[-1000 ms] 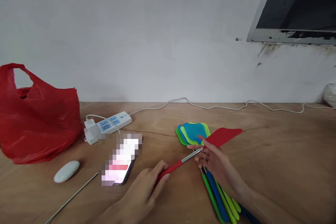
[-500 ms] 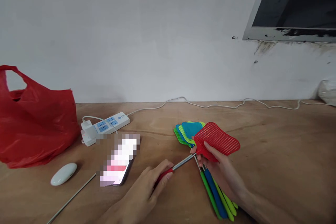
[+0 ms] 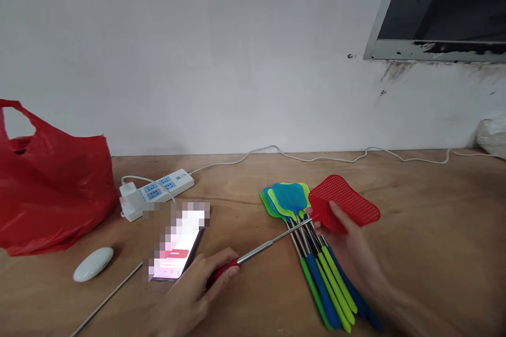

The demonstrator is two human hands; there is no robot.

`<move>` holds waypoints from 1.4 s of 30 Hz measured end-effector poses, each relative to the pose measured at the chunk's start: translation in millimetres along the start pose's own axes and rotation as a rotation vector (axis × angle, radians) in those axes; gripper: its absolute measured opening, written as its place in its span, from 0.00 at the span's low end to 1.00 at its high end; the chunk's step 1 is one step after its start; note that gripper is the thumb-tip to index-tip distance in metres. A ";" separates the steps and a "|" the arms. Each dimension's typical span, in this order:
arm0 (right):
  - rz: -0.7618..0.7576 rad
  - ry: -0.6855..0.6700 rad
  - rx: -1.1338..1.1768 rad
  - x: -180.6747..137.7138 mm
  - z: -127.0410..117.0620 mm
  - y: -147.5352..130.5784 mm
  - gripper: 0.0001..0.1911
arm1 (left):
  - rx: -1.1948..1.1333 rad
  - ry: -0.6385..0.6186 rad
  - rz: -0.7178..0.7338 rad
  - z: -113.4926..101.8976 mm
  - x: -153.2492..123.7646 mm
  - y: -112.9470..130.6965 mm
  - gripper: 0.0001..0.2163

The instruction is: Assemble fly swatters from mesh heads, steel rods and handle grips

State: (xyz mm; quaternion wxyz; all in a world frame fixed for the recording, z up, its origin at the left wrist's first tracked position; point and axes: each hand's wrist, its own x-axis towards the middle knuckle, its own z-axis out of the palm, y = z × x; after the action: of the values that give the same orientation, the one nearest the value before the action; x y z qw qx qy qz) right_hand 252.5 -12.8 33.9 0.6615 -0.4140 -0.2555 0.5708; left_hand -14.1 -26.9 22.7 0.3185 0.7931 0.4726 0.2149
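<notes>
A red fly swatter (image 3: 348, 202) with a telescopic metal rod is held between both hands, slanting up to the right. My left hand (image 3: 197, 287) is closed round its red handle. My right hand (image 3: 350, 245) grips the base of the perforated red head, thumb on top and fingers beneath. Under the rod lies a fanned pile of fly swatters (image 3: 291, 197) in green, blue and yellow-green, their heads toward the wall and handles toward me. My right hand hides part of the pile.
At the left stand a red plastic bag (image 3: 59, 189) and a white oval object (image 3: 94, 264). A white power strip (image 3: 158, 192) with a plugged-in adapter lies behind a lit phone (image 3: 179, 245). A thin grey rod or cable (image 3: 106, 300) crosses the front left. A white cord (image 3: 316, 160) runs along the wall.
My hands have moved apart, left hand toward lower left and right hand to the right. More of the swatter's metal rod shows, and more of the pile is uncovered.
</notes>
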 end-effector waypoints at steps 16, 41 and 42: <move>0.145 -0.283 -0.126 -16.4 14.0 34.0 0.17 | 0.003 -0.063 -0.096 26.0 12.7 22.9 0.18; 0.142 -0.297 0.001 -23.8 22.3 39.0 0.13 | -0.222 -0.148 -0.279 27.8 14.2 30.4 0.20; 0.130 -0.286 0.001 -22.2 22.1 37.2 0.14 | -0.401 -0.249 -0.367 23.1 14.5 30.3 0.22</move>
State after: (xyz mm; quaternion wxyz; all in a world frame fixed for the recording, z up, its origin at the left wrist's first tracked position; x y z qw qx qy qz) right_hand 209.5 -28.4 17.3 0.5801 -0.3440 -0.3195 0.6657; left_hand 26.0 -31.6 28.5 0.5580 0.6359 0.5134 0.1440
